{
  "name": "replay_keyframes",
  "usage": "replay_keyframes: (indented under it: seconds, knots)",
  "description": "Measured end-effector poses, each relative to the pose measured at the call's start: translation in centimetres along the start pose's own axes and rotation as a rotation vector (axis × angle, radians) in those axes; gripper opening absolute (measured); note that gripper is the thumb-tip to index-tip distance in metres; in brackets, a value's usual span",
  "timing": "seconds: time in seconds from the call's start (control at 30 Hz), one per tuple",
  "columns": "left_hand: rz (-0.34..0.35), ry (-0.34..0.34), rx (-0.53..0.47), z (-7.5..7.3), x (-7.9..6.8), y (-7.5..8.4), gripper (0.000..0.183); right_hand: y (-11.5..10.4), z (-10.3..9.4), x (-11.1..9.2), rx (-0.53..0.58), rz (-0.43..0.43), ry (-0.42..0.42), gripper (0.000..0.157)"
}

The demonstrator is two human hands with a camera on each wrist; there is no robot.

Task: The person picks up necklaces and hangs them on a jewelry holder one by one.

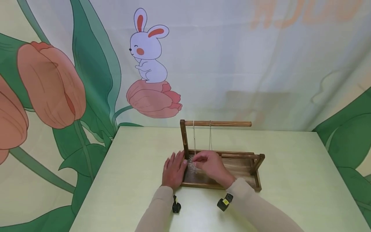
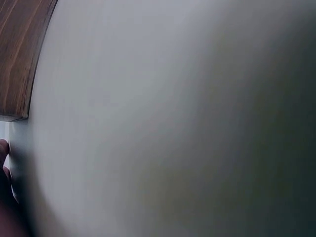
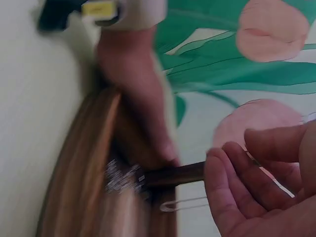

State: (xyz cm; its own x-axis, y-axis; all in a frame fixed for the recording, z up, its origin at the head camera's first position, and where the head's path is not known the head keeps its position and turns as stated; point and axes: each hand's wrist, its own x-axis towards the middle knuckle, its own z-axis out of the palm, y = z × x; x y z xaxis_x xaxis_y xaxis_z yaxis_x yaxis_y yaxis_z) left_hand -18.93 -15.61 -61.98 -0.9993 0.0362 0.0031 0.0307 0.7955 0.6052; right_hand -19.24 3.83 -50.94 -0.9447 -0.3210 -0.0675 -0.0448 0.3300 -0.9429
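A dark wooden jewellery stand (image 1: pixel 200 186) has a shallow tray base and a raised bar (image 1: pixel 229 123). Two thin necklaces hang from the bar, one left necklace (image 1: pixel 194 138) and one right necklace (image 1: pixel 210 135); the rounded lower end of a hanging loop (image 3: pixel 169 206) shows in the right wrist view. My right hand (image 1: pixel 213 167) pinches a thin strand, apparently a necklace, between thumb and fingers above a small silvery tangle (image 3: pixel 122 177) in the tray. Fingers extended, my left hand (image 1: pixel 174 170) rests against the stand's left end. The left wrist view shows mostly blurred tabletop.
A lower bar (image 1: pixel 239 155) and a short right post (image 1: pixel 257 164) belong to the stand. The pale table (image 1: pixel 139 154) extends around it. Behind hangs a printed cloth (image 1: pixel 214 64) with a rabbit and tulips. Each wrist carries a small black camera (image 1: pixel 224 202).
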Motion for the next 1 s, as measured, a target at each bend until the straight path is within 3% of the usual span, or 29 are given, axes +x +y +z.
replay_keyframes:
  seconds: [0.33, 0.53, 1.0]
  knots:
    - [-0.009, -0.013, -0.024, -0.4, 0.0, 0.1, 0.057, 4.3, 2.1, 2.6, -0.312, -0.064, -0.166, 0.013]
    - [-0.004, -0.017, -0.031, -0.6, 0.0, 0.2, 0.057, 6.0, 2.7, 3.3, -0.479, -0.190, -0.216, 0.016]
    - [-0.017, -0.026, -0.042, -0.3, 0.2, 0.0, 0.058, 6.5, 2.8, 3.2, -0.605, -0.167, -0.222, 0.023]
